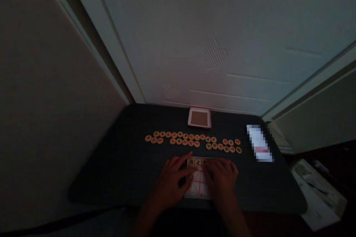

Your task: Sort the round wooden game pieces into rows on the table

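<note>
In front of me lies a shallow box (198,196) with a folded white sheet with pink lines (198,183) in it. Along its far side sit a few round wooden Chinese chess pieces (198,162) with dark characters. My left hand (172,174) rests at the box's left edge, thumb and fingers apart and holding nothing. At the right end of the short row, my right hand (222,176) has its thumb and fingertips closed on a Chinese chess piece (205,162), partly covered by the fingers. Beyond the hands, several more pieces (185,142) with red or dark characters lie in two uneven rows.
The box lid (199,126) lies open side up near the back of the dark table (116,170). A blurred-out white item (260,143) is at the right. Behind stands a white panel (178,44) with heart patterns. A white box (319,192) sits below, right of the table.
</note>
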A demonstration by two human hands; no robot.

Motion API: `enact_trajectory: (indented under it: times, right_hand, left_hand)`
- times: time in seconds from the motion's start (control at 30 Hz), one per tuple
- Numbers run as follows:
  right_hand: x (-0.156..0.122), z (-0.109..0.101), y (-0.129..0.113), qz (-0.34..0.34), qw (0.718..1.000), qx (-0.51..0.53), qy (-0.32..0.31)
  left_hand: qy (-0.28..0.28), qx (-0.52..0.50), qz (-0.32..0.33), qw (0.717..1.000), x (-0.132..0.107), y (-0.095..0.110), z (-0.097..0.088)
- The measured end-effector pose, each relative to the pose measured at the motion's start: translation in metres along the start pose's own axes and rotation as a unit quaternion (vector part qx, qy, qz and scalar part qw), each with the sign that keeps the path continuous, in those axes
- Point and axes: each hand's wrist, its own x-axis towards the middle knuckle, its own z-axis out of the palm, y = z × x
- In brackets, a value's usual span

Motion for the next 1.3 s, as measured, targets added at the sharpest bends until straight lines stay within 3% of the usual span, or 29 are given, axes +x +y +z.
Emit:
enact_trajectory:
  times: [0.57, 0.83, 1.03, 1.3]
  right_hand:
    - [0.001, -0.006, -0.003, -0.003, 1.0, 0.018, -0.01]
    - [0.019, -0.003, 0.021, -0.023, 0.999, 0.028, 0.022]
    - [0.044, -0.004, 0.026, -0.065, 0.997, -0.002, -0.037]
    - [0.049, -0.001, 0.018, -0.074, 0.994, 0.013, -0.084]
  left_hand:
    - [0.005, -0.008, -0.01, 1.0, 0.0, 0.004, -0.002]
    - [0.021, -0.017, -0.008, 1.0, -0.001, 0.0, 0.002]
    - [0.03, -0.025, -0.011, 0.999, -0.002, -0.001, 0.0]
    - [0.032, -0.035, -0.011, 0.999, -0.002, -0.001, -0.001]
